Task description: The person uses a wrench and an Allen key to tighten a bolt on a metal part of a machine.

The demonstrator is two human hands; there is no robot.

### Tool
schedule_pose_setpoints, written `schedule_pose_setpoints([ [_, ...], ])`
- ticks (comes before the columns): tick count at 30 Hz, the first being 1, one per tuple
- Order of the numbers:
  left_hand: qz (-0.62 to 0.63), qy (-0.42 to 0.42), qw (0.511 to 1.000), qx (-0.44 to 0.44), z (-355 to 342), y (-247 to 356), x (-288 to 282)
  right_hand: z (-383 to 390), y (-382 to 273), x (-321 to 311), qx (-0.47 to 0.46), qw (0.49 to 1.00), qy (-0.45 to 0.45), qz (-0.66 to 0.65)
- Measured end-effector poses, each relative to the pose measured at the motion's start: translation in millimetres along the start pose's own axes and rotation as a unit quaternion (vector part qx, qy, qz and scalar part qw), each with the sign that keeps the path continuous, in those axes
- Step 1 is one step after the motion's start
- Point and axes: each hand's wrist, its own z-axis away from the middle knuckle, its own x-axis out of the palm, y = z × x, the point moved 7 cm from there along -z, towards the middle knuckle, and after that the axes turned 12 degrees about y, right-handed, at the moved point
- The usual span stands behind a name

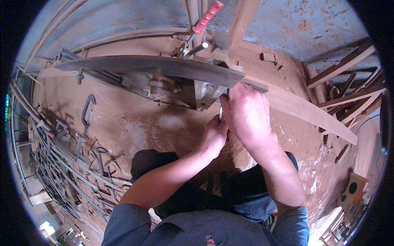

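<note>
Presently, the view looks down on two hands working at the edge of a metal plate.

Plate (pixel 164 65): dark, flat steel, lying across the upper middle; its near edge ends just above the hands.
Bracket (pixel 207 93): grey metal block under the plate's right end, hanging below the edge; both hands meet beside it.
Metal piece (pixel 221 112): small, bright, ring-like part showing between the two hands, just right of the bracket's lower end; its exact kind cannot be told.
Left hand (pixel 214 137): raised from below, knuckles toward the camera, fingers curled together around the metal piece's lower part; the grip itself is mostly hidden.
Right hand (pixel 246 112): above and to the right of the left hand, back toward the camera, fingers bent down and closed at the plate's edge; what they clamp is hidden by the hand, so it cannot be told.
Wooden strip (pixel 303 110): long curved board running from behind the right hand toward the right rim.
Red-handled clamp (pixel 207 17): above the plate, tilted, its screw end near the plate's far edge.
C-clamp (pixel 87 112): dark, lying on the dusty floor (pixel 156 127), well left of the hands.
Iron rods (pixel 61 164): bent bars and scrap piled along the left rim.
Legs (pixel 242 188): dark trousers, directly below the hands.
</note>
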Motion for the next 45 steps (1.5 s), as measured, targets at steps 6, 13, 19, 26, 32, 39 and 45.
schedule_pose_setpoints([
  [6,-0.121,-0.043,0.991,0.033,1,-1,8,1,21,-5,0.039,0.982,-0.028,-0.182],
  [13,-0.102,-0.009,0.985,0.138,-26,-5,-4,18,37,-13,-0.013,0.973,-0.024,-0.231],
  [19,-0.032,-0.019,0.997,-0.063,-8,-9,-4,27,39,-12,-0.022,0.975,-0.036,-0.217],
  [26,0.161,-0.104,0.978,-0.077,-4,-15,-6,120,95,-2,0.247,0.885,-0.047,-0.392],
  [32,0.154,-0.085,0.983,-0.049,-11,-12,14,149,92,8,0.201,0.913,-0.176,-0.307],
  [39,0.213,-0.081,0.973,-0.044,-14,-17,25,152,114,34,0.372,0.818,-0.35,-0.265],
  [45,0.103,-0.014,0.994,0.032,-23,-8,21,113,137,33,0.088,0.978,-0.172,-0.078],
])
